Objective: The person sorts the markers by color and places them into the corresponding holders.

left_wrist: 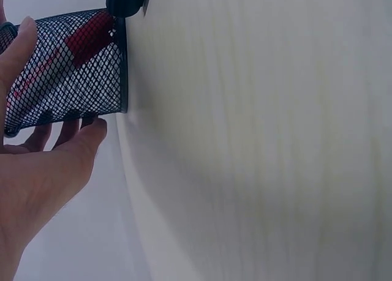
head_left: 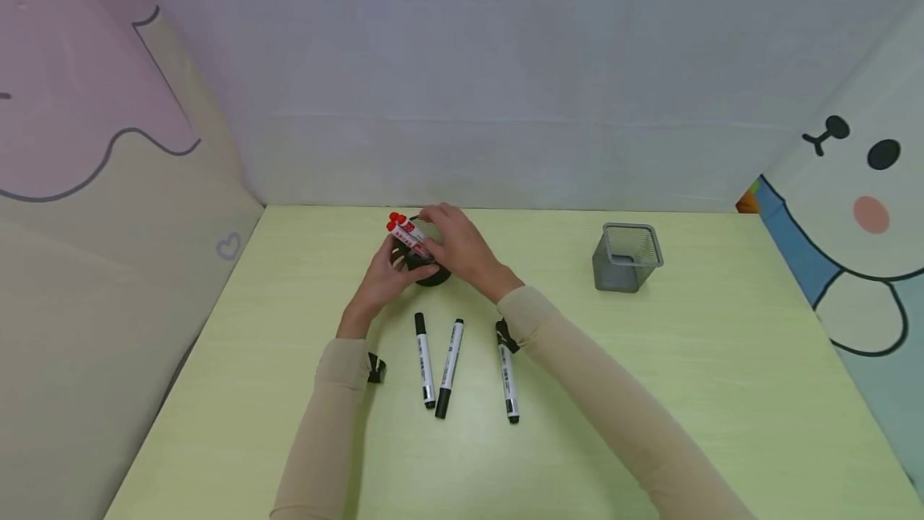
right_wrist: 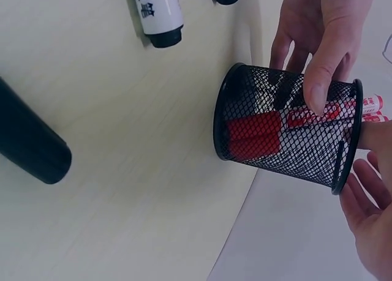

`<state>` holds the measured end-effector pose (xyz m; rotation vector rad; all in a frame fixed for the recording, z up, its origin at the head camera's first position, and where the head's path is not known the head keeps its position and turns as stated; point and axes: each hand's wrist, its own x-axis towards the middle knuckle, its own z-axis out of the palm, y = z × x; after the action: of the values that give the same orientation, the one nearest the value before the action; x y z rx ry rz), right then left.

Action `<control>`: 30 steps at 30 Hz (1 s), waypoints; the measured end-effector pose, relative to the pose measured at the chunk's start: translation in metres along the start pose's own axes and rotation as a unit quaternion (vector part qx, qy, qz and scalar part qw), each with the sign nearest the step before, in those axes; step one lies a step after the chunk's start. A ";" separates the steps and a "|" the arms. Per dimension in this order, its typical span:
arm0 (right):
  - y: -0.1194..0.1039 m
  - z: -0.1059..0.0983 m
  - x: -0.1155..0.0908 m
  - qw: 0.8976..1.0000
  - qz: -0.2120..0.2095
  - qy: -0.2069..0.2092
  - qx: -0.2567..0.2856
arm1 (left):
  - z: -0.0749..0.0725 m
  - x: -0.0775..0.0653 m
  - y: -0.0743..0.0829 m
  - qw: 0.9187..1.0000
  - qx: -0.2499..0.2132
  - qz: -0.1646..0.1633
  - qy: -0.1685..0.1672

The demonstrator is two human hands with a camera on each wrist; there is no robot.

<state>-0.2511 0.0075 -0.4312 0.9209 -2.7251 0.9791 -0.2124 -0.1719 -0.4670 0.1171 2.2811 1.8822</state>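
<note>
My left hand (head_left: 381, 281) grips a black mesh pen cup (right_wrist: 288, 122), its thumb lying along the mesh in the right wrist view. Red-capped white markers (head_left: 408, 233) stand in the cup, their red ends poking above the rim in the head view. Dark red shows through the mesh near the base in the left wrist view. The right hand (head_left: 462, 243) is at the cup's mouth, thumb beside the markers and fingers spread apart from it at the far rim. Nothing shows pinched between them.
Nearer the front lie three black-and-white markers: one on the left (head_left: 425, 361), one in the middle (head_left: 450, 367) and one under the right wrist (head_left: 508, 379). A grey square mesh holder (head_left: 626, 259) stands on the pale table (head_left: 693, 392) at the right. Printed sheets (head_left: 505, 87) surround the table.
</note>
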 end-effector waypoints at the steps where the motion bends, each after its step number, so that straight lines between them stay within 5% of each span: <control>1: 0.000 0.000 -0.001 1.000 -0.002 0.003 -0.003 | -0.001 0.002 -0.004 1.000 0.004 0.001 0.001; 6: 0.004 -0.002 -0.005 1.000 0.000 0.015 -0.005 | -0.004 0.012 -0.025 1.000 0.027 0.006 0.009; 16: 0.011 -0.007 -0.015 0.999 -0.002 0.021 0.026 | -0.006 0.008 -0.021 0.994 0.106 0.015 0.012; 30: 0.029 -0.015 -0.034 0.998 -0.004 0.053 0.030 | -0.003 -0.007 -0.018 0.986 0.159 0.033 0.047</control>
<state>-0.2414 0.0511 -0.4450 0.8614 -2.6173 1.0809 -0.2049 -0.1792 -0.4837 0.1507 2.6573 1.5670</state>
